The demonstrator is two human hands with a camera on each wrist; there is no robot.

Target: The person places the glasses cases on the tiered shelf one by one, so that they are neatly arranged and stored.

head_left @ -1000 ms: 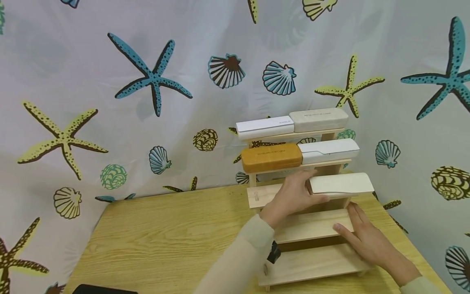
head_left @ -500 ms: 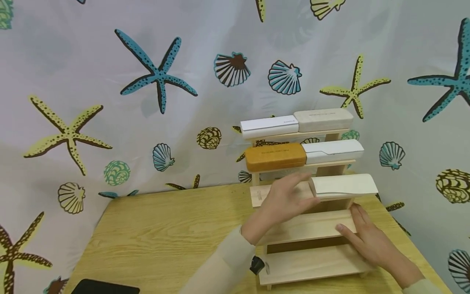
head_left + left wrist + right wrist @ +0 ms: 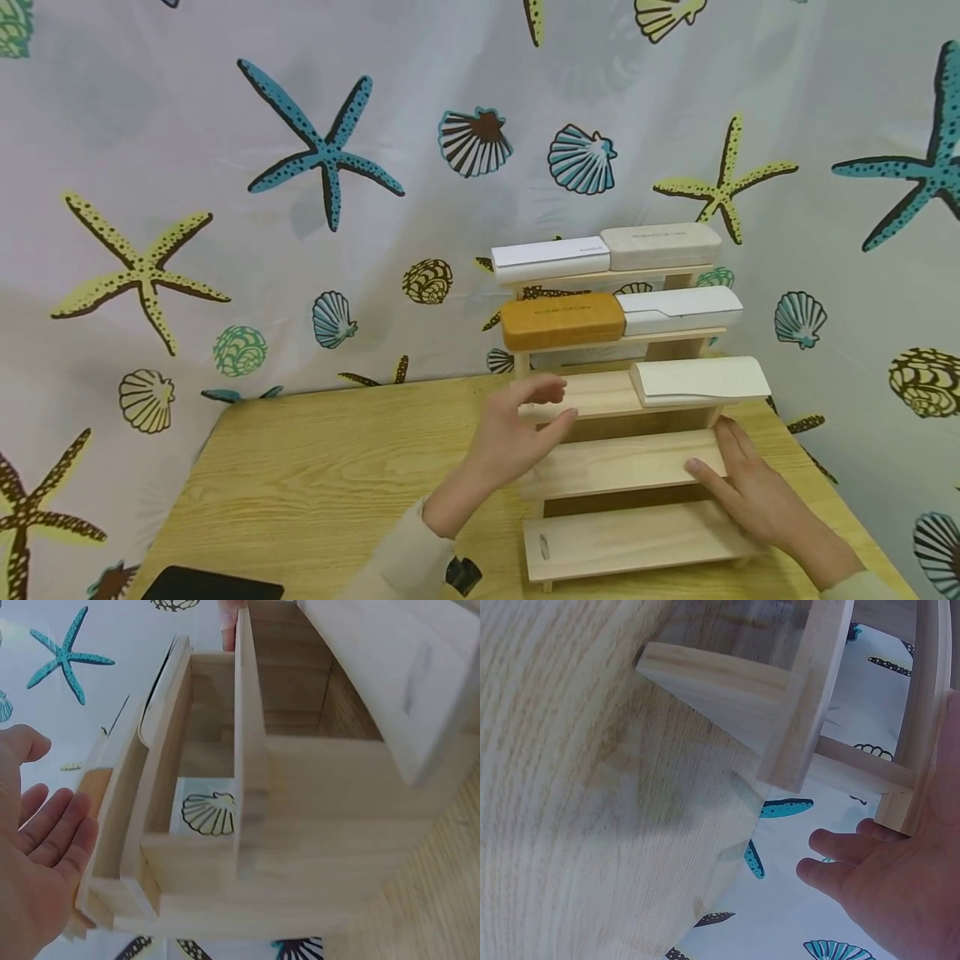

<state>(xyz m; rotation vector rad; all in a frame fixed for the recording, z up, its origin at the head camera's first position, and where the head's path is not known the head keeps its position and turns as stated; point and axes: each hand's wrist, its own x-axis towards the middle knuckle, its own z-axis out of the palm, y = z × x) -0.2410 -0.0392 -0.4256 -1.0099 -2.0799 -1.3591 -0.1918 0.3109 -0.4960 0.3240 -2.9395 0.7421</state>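
Note:
A stepped wooden display rack (image 3: 622, 462) stands on the right part of the table. On its middle tier, at the right end, lies a white glasses case (image 3: 701, 382). My left hand (image 3: 513, 433) is in front of that tier's left end, to the left of the case, with nothing in its loosely bent fingers. In the left wrist view the palm (image 3: 34, 855) shows bare beside the tiers. My right hand (image 3: 757, 492) rests against the rack's right end, thumb on the second board from the bottom, fingers extended along the side.
Higher up are an orange case (image 3: 562, 322) and a white case (image 3: 681, 310), with another white case (image 3: 551, 260) and a beige case (image 3: 660, 246) on the top tier. A black object (image 3: 213, 583) lies at the table's front left. A patterned curtain (image 3: 300, 275) hangs behind.
My left hand has let go of the white glasses case and drawn back to the left and down. The case stays on the middle tier. My right hand keeps its place at the rack.

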